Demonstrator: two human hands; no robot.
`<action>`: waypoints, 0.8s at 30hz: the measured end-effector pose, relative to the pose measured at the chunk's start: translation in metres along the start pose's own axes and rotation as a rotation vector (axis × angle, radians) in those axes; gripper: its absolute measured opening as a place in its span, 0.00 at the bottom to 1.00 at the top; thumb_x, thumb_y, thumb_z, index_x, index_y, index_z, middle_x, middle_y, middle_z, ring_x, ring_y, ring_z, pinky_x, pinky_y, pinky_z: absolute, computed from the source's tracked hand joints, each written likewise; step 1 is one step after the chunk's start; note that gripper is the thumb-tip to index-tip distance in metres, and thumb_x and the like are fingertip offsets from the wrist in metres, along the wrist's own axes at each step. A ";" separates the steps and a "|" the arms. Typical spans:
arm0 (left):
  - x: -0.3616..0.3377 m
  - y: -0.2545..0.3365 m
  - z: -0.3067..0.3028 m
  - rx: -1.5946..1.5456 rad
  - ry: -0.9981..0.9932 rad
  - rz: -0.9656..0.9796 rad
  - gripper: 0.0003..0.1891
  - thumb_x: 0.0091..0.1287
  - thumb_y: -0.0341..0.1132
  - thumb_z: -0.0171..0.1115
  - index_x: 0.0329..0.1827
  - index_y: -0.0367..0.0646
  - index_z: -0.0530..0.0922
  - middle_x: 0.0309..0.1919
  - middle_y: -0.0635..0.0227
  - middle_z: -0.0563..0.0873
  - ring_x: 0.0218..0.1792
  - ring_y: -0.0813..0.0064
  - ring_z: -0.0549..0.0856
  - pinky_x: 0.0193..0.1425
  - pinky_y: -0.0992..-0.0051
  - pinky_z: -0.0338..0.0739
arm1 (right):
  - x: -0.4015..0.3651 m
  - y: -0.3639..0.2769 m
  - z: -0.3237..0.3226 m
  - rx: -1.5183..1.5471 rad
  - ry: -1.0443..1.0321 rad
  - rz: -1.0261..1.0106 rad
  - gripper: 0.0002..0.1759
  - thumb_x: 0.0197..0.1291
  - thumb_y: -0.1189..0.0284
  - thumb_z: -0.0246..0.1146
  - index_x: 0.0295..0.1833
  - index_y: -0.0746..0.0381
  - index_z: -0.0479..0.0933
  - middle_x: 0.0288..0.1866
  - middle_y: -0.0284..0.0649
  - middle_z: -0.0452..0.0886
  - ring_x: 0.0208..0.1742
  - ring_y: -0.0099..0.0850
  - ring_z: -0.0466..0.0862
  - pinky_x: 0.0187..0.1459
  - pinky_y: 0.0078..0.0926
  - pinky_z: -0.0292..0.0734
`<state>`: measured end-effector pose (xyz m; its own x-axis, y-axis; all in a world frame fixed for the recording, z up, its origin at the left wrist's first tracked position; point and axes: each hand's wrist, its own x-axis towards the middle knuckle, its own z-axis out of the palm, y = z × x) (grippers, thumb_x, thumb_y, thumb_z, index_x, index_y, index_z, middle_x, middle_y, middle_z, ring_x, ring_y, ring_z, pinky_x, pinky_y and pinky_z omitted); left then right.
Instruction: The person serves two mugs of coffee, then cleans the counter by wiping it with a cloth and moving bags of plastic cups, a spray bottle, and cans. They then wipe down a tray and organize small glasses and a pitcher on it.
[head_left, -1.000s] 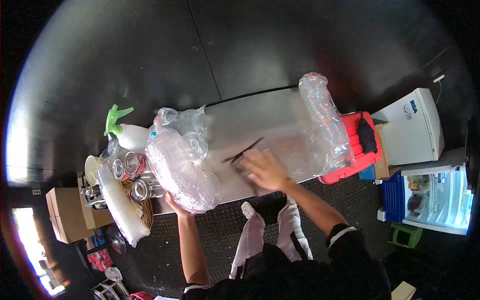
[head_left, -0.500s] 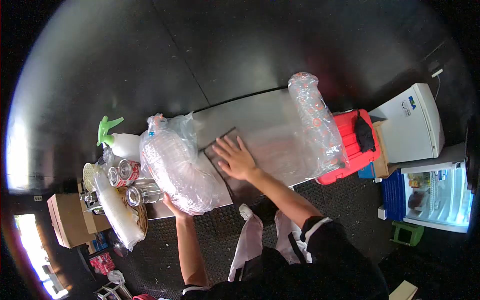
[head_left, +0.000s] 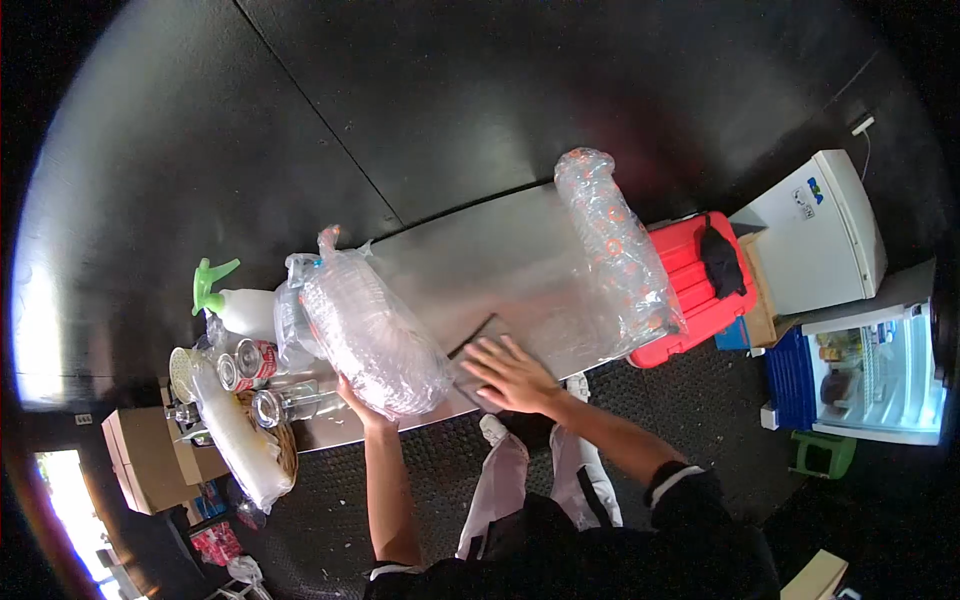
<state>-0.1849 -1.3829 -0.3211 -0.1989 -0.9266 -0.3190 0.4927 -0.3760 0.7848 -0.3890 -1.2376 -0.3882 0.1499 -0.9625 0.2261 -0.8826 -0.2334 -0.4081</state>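
A dark cloth point(head_left: 490, 345) lies on the metal tabletop point(head_left: 455, 265) near its front edge. My right hand point(head_left: 512, 376) rests flat on the cloth with its fingers outstretched. To the left, my left hand point(head_left: 368, 406) holds the lower front side of a bulging clear plastic bag point(head_left: 375, 335) of what look like stacked disposable cups or lids; some of its fingers are hidden behind the bag. At the right end of the table lies a long clear bag of cups with orange marks point(head_left: 615, 240), apart from both hands.
On the left are a green-topped spray bottle point(head_left: 245, 310), red-labelled cans point(head_left: 255, 360), a glass jar point(head_left: 285, 402) and a long white plastic sleeve point(head_left: 240, 445). A red case point(head_left: 695, 285) adjoins the table's right end. Beyond stands a small fridge point(head_left: 870, 385) with its door open.
My right hand and the cloth have moved toward the table's front edge and slightly right. The bag at my left hand has changed shape, its bent part now straighter.
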 end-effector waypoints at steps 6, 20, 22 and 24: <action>-0.003 0.017 -0.027 0.009 0.035 -0.003 0.43 0.57 0.66 0.53 0.68 0.44 0.61 0.59 0.60 0.71 0.58 0.59 0.73 0.59 0.58 0.72 | -0.038 0.042 -0.040 -0.261 0.226 0.653 0.36 0.63 0.57 0.54 0.71 0.63 0.57 0.73 0.56 0.54 0.72 0.52 0.56 0.70 0.56 0.46; -0.031 0.036 -0.030 0.039 0.050 0.058 0.44 0.56 0.66 0.53 0.69 0.42 0.60 0.61 0.59 0.71 0.59 0.58 0.73 0.60 0.56 0.71 | 0.115 -0.004 0.030 -0.197 0.010 0.078 0.33 0.67 0.50 0.43 0.72 0.57 0.59 0.76 0.47 0.51 0.76 0.44 0.50 0.73 0.52 0.39; -0.030 0.032 -0.026 0.043 0.062 0.051 0.44 0.56 0.65 0.53 0.69 0.43 0.60 0.61 0.59 0.71 0.59 0.58 0.73 0.60 0.56 0.71 | 0.104 -0.030 0.036 -0.045 -0.031 -0.038 0.32 0.67 0.51 0.46 0.72 0.55 0.59 0.76 0.46 0.52 0.77 0.41 0.50 0.73 0.53 0.36; -0.023 0.027 -0.027 0.026 0.043 0.058 0.39 0.64 0.65 0.37 0.69 0.43 0.60 0.63 0.56 0.69 0.61 0.55 0.72 0.62 0.54 0.70 | 0.085 -0.030 0.034 0.021 -0.033 -0.081 0.32 0.65 0.54 0.50 0.71 0.54 0.60 0.76 0.44 0.53 0.77 0.41 0.51 0.73 0.52 0.39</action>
<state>-0.1439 -1.3711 -0.3073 -0.1334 -0.9462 -0.2948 0.4799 -0.3219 0.8161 -0.3343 -1.3167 -0.3867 0.2359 -0.9442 0.2301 -0.8575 -0.3136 -0.4079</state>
